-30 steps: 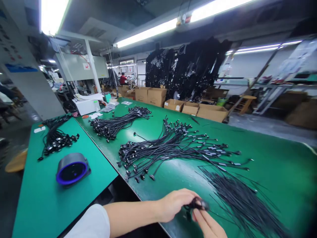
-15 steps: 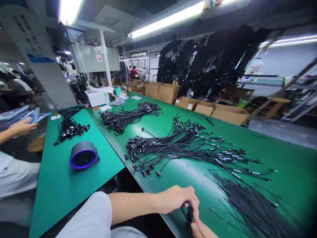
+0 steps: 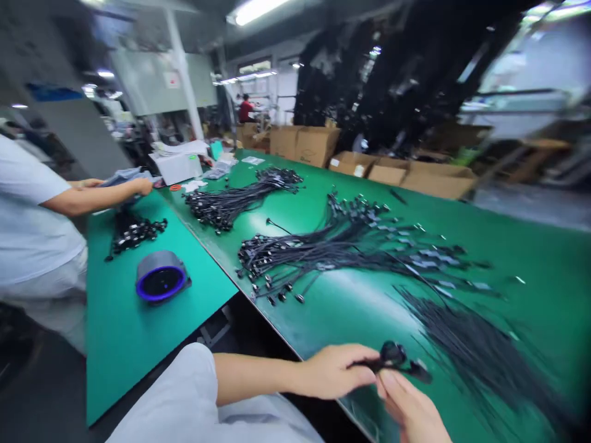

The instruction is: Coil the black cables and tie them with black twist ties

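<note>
My left hand [image 3: 339,372] pinches a short black cable [image 3: 392,354] above the near edge of the green table. My right hand [image 3: 410,403] is closed on the same cable, its fingertips meeting those of the left. The cable is bunched up, with a dark connector end sticking out to the right; motion blurs its details. Beyond my hands lies a spread of black cables [image 3: 295,249] with plugs at their ends. Right of my hands rests a bundle of thin black strands [image 3: 480,351], blurred.
Another pile of black cables [image 3: 217,206] lies farther back. A round grey device with a purple rim [image 3: 161,283] stands on the left table [image 3: 133,351], near a smaller cable bundle [image 3: 133,234]. A co-worker [image 3: 37,215] stands there. Cardboard boxes [image 3: 314,144] line the far edge.
My hands have turned and risen slightly to the right, bringing the cable's end into view. The co-worker has moved in over the left table with the bluish plastic bags. My view has shifted.
</note>
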Tool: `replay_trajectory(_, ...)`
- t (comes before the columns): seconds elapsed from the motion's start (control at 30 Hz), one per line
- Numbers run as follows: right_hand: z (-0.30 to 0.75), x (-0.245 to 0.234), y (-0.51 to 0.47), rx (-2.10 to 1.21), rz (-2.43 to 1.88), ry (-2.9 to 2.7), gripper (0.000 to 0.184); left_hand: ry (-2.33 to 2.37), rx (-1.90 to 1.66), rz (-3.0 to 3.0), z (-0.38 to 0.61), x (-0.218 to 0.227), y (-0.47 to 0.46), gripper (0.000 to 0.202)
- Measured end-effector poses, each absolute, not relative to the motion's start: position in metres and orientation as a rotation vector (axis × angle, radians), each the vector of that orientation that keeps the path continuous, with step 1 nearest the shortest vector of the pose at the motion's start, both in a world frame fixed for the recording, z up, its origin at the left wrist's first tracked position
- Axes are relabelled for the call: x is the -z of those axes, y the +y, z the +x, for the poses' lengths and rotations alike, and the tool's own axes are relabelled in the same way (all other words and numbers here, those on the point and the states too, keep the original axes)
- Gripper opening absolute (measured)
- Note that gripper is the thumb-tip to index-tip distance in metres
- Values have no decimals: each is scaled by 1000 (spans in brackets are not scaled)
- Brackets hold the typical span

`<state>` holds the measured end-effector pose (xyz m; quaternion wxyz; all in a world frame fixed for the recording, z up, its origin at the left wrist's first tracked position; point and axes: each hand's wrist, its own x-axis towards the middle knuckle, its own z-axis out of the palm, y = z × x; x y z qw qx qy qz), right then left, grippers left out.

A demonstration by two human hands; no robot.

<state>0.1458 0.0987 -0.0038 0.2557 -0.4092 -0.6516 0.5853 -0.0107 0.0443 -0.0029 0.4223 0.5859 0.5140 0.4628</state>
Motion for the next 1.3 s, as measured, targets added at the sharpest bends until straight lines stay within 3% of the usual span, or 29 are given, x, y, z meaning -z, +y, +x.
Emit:
replay_trajectory(0.1, 135, 2, 85, -2103, -924, -1377, 61, 1251, -1241, 1391, -12, 0, 38, 28)
replay_trajectory(0.17, 132, 2, 86, -2238, -828, -1285, 66, 1147, -1227, 1258, -15, 0, 42, 23)
replay_trajectory(0.23, 137, 3, 90, -2142, -899, -1340, 62, 1025, -1244, 1071, -17, 0, 51, 25)
replay_trajectory(0.33, 150, 3, 91, -1725, -1091, -1533, 48, 1048, -1302, 893, -16, 1, 60, 28)
replay_trajectory(0.43, 156, -1, 87, -1272, -1144, -1649, 32, 1173, -1261, 995, -5, 1, 60, 25)
replay_trajectory(0.5, 154, -2, 84, -1150, -1104, -1698, 32, 1249, -1156, 1215, 6, 2, 58, 22)
replay_trajectory(0.6, 152, -1, 85, -1235, -1080, -1629, 32, 1295, -1000, 1439, 21, 4, 56, 28)
replay_trajectory(0.77, 163, 9, 87, -1832, -855, -1274, 53, 990, -757, 1135, 29, 6, 60, 43)
replay_trajectory(0.97, 174, 20, 90, -1764, -622, -1260, 63, 922, -797, 910, 48, 9, 55, 50)
replay_trajectory(1.23, 191, 20, 97, -1649, -719, -966, 46, 1318, -954, 1744, 19, -8, 84, 40)
replay_trajectory(1.3, 193, 19, 95, -1802, -629, -943, 47, 1244, -1002, 1844, 15, -15, 92, 46)
